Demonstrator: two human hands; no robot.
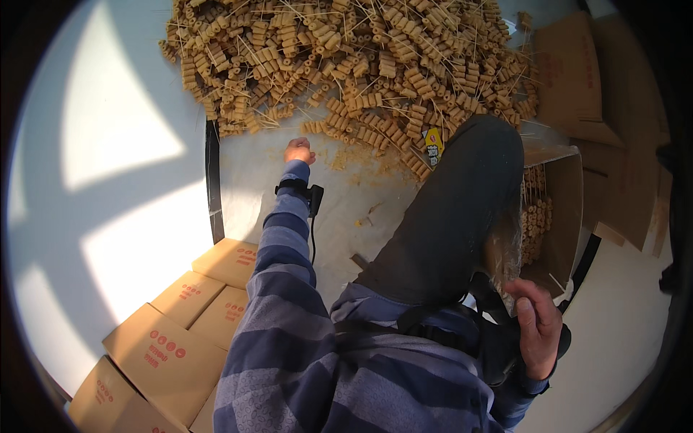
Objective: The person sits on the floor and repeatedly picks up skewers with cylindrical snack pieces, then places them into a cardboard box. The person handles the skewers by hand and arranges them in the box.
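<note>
Both hands worked apart: the left hand (299,151) was stretched far forward on a striped sleeve, fingers curled down onto the pale sheet (346,216) at the near edge of the heap of skewers (361,65), though whether it pinched anything could not be told from above; a black wrist strap (297,187) with a dangling cord sat just behind it. The right hand (538,325) was low at the person's side, fingers closed on the crinkled lip of a clear plastic bag (505,249) that lined an open cardboard carton (559,216). The skewers were thin pale sticks threaded with short tan, ridged, tube-shaped pieces, and they lay in a loose tangle with their long axes pointing every way; those nearest the left hand ran roughly left to right. More of them stood on end inside the carton, sticks upward. Crumbs of the same tan stuff dotted the sheet. A dark-trousered knee (462,209) hid much of the bag and the heap's near right side. Closed cartons with red print (173,339) lay at lower left, partly cut off by the rim.
</note>
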